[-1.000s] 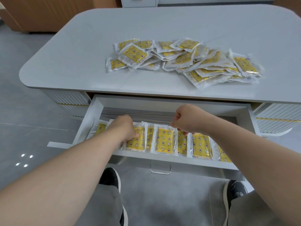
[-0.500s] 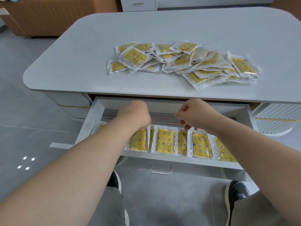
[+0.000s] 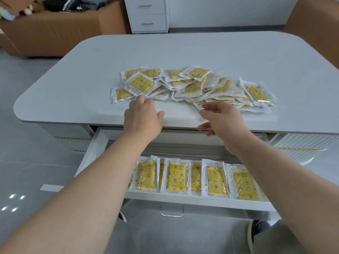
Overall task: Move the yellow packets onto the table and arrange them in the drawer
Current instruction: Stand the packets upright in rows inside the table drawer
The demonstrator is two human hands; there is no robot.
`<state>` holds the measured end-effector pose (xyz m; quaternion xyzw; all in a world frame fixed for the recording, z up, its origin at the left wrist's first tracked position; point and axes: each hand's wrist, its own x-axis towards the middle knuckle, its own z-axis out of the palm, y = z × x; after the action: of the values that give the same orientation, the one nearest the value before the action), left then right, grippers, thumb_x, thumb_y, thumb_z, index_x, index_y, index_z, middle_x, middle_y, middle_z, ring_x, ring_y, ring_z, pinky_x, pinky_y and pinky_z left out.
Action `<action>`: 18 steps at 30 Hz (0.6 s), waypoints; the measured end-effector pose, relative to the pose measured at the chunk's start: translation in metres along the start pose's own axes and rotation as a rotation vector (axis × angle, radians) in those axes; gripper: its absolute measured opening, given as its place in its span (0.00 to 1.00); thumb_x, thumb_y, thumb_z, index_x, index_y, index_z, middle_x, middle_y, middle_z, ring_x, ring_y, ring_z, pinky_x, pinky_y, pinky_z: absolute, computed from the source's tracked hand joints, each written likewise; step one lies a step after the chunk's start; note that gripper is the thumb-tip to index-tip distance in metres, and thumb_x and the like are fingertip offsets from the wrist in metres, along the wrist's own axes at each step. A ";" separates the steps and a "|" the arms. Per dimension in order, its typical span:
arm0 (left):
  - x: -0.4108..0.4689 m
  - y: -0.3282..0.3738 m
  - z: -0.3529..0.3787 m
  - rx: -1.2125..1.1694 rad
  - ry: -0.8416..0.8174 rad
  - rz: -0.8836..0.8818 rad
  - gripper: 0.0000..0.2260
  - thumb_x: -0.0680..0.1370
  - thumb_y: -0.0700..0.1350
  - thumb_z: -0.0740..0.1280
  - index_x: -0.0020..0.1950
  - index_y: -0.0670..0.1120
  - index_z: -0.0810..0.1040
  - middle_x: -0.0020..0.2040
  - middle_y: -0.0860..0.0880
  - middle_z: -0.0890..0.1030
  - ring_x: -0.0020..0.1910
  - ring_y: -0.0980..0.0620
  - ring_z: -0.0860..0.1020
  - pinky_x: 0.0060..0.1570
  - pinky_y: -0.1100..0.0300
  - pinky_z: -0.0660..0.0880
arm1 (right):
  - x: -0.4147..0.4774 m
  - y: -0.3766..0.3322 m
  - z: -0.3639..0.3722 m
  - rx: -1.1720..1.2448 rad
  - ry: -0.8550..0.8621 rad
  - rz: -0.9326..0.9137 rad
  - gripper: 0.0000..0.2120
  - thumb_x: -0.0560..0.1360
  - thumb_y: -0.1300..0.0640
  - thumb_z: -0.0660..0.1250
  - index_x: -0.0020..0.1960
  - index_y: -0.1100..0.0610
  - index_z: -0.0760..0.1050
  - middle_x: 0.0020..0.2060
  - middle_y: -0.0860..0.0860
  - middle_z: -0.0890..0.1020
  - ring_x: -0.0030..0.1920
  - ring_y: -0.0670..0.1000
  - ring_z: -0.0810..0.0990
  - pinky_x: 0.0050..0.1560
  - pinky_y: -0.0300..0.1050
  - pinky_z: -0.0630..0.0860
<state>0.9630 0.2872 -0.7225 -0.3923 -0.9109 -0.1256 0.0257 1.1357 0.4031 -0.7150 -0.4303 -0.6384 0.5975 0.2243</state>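
Right hand (image 3: 223,118) open, left hand (image 3: 142,114) curled at the packets (image 3: 192,87), grip unclear. Sloppy grab near the tabletop (image 3: 73,85) front edge could slide some off, missing the drawer (image 3: 201,201).

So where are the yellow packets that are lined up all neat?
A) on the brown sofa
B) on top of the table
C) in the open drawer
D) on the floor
C: the row of yellow packets lies side by side in the open drawer, while the ones on the table are a jumbled pile.
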 end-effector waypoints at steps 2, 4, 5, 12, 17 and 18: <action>0.010 -0.003 0.003 0.022 -0.014 -0.018 0.24 0.83 0.56 0.60 0.74 0.43 0.69 0.77 0.45 0.64 0.75 0.43 0.63 0.68 0.46 0.66 | 0.006 -0.006 0.000 0.058 -0.012 -0.004 0.10 0.81 0.60 0.66 0.61 0.52 0.77 0.53 0.46 0.81 0.38 0.49 0.87 0.34 0.41 0.79; 0.020 -0.006 0.006 0.036 -0.035 -0.023 0.26 0.83 0.58 0.58 0.76 0.44 0.67 0.81 0.44 0.58 0.78 0.43 0.57 0.71 0.45 0.63 | 0.014 -0.012 0.003 0.053 -0.022 -0.031 0.12 0.81 0.59 0.66 0.64 0.52 0.77 0.57 0.46 0.81 0.40 0.49 0.87 0.33 0.41 0.78; 0.025 -0.007 0.009 0.044 -0.046 -0.028 0.27 0.83 0.59 0.57 0.77 0.44 0.66 0.81 0.44 0.56 0.79 0.43 0.55 0.72 0.44 0.62 | 0.019 -0.016 0.005 0.040 -0.022 -0.045 0.13 0.81 0.59 0.65 0.65 0.52 0.77 0.59 0.46 0.80 0.40 0.48 0.86 0.32 0.40 0.78; 0.050 -0.008 0.025 0.069 -0.127 -0.053 0.33 0.81 0.65 0.54 0.80 0.46 0.60 0.83 0.43 0.47 0.81 0.42 0.46 0.77 0.44 0.54 | 0.051 -0.029 0.021 0.097 -0.098 0.071 0.21 0.83 0.56 0.63 0.75 0.55 0.69 0.57 0.45 0.78 0.47 0.49 0.88 0.31 0.42 0.72; 0.048 -0.008 0.029 0.010 -0.079 -0.023 0.29 0.81 0.62 0.59 0.75 0.43 0.65 0.76 0.41 0.68 0.75 0.40 0.64 0.72 0.45 0.63 | 0.052 -0.033 0.023 0.267 -0.071 0.155 0.19 0.84 0.60 0.62 0.75 0.59 0.69 0.57 0.49 0.77 0.47 0.53 0.88 0.34 0.44 0.80; 0.045 -0.006 0.027 -0.015 -0.033 -0.015 0.27 0.81 0.60 0.60 0.73 0.42 0.67 0.70 0.40 0.73 0.70 0.39 0.69 0.67 0.46 0.67 | 0.051 -0.034 0.024 0.303 -0.059 0.148 0.19 0.84 0.61 0.62 0.74 0.61 0.69 0.55 0.50 0.77 0.47 0.54 0.88 0.37 0.45 0.83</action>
<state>0.9291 0.3219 -0.7436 -0.3875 -0.9132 -0.1260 0.0066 1.0804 0.4340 -0.6984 -0.4196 -0.5140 0.7141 0.2230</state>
